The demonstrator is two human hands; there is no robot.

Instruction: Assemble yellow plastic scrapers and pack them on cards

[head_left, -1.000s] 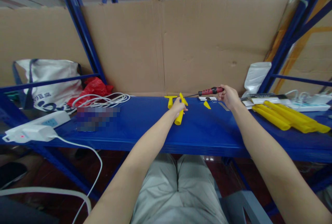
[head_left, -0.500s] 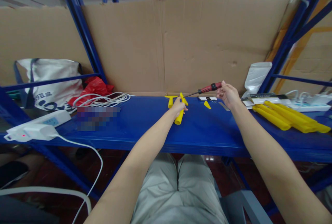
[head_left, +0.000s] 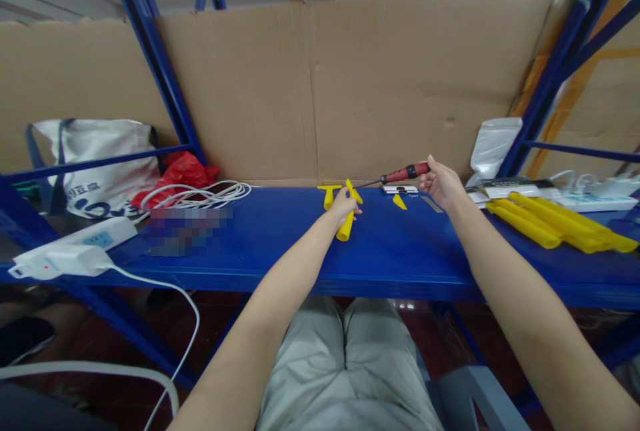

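My left hand [head_left: 343, 207] is closed around a yellow T-shaped scraper [head_left: 345, 228], its thick round handle pointing toward me. Between the fingers of my right hand [head_left: 442, 184] is the handle end of a red and black screwdriver [head_left: 406, 173]. The screwdriver's thin shaft reaches left to the scraper's head; whether the tip sits in a screw is too small to tell. Just left of my left hand lies another yellow T-shaped piece [head_left: 329, 196]. A small yellow triangular piece [head_left: 399, 202] and a flat grey metal strip [head_left: 432, 204] lie below the screwdriver.
Several yellow tubes [head_left: 560, 221] lie at the right, near a white power strip [head_left: 597, 202]. A small white box [head_left: 399, 189] stands behind the triangular piece. At the left are another power strip [head_left: 75, 248], coiled white cable [head_left: 210, 192], a red bag [head_left: 183, 174] and a cloth bag [head_left: 100, 158].
Both hands keep nearly the same place and hold on the scraper and the screwdriver. The screwdriver's handle has shifted very slightly, and the camera view has tilted a little.
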